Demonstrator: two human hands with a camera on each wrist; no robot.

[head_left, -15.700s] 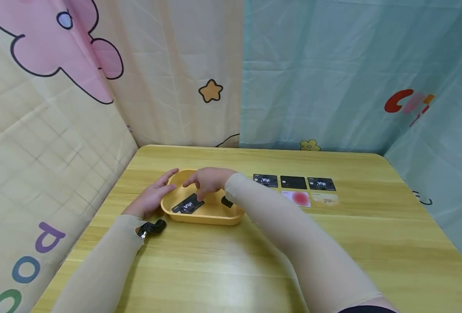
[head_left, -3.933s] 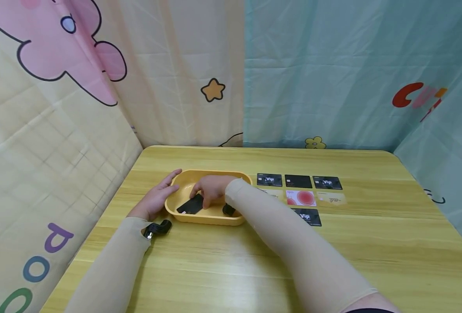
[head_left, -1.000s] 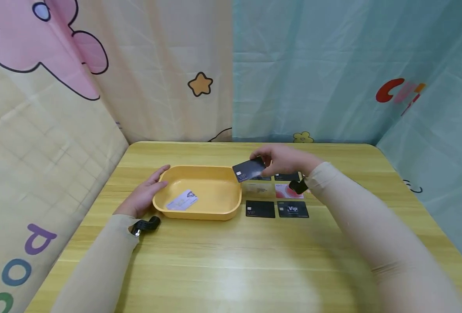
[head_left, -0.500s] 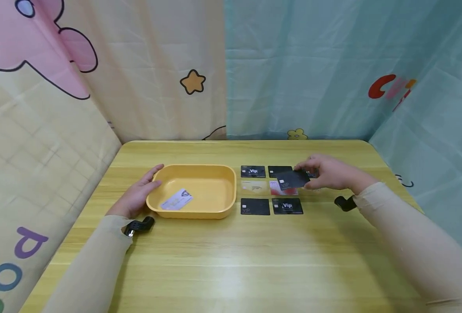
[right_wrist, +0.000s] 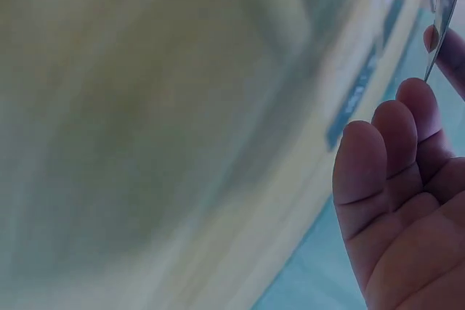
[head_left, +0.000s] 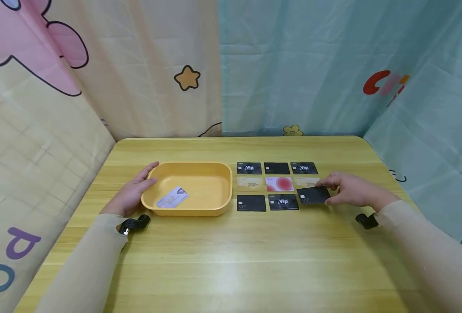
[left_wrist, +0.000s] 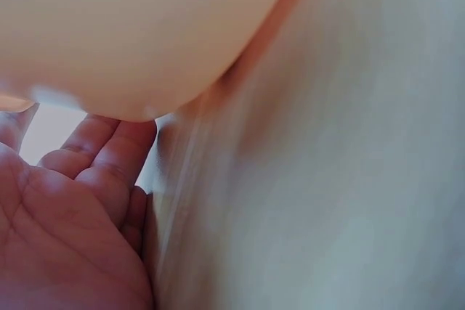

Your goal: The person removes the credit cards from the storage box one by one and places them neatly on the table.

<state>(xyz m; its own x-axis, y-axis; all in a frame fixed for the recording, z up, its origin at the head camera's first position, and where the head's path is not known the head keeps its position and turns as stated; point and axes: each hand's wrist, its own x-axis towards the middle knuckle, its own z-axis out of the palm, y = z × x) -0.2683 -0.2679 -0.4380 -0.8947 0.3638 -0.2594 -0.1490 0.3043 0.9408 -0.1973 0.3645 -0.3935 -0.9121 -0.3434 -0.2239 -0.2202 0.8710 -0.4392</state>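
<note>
My right hand [head_left: 352, 190] pinches a black VIP card [head_left: 312, 195] by its right end, between thumb and fingers. The card is low over the table at the right of the front row, overlapping the cream card [head_left: 306, 181] behind it. In the right wrist view, the held card [right_wrist: 445, 12] appears edge-on at the fingertips. At the left end of a yellow tray [head_left: 231, 182], my left hand [head_left: 129, 195] rests with fairly straight fingers along the outside and the thumb at the rim. A pale VIP card [head_left: 173, 198] lies tilted inside the tray.
Several cards lie in rows right of the tray: dark ones at the back, including a Vip card [head_left: 249, 168], then cream and pink cards [head_left: 279, 184], and a black card [head_left: 251, 203] beside a Vip card [head_left: 283, 202] in front. Curtains [head_left: 293, 65] hang behind the table.
The right hand has carried the black card from the tray's right rim, rightward over the rows and down towards the front row. The left hand stays at the tray; the head view has shifted slightly.
</note>
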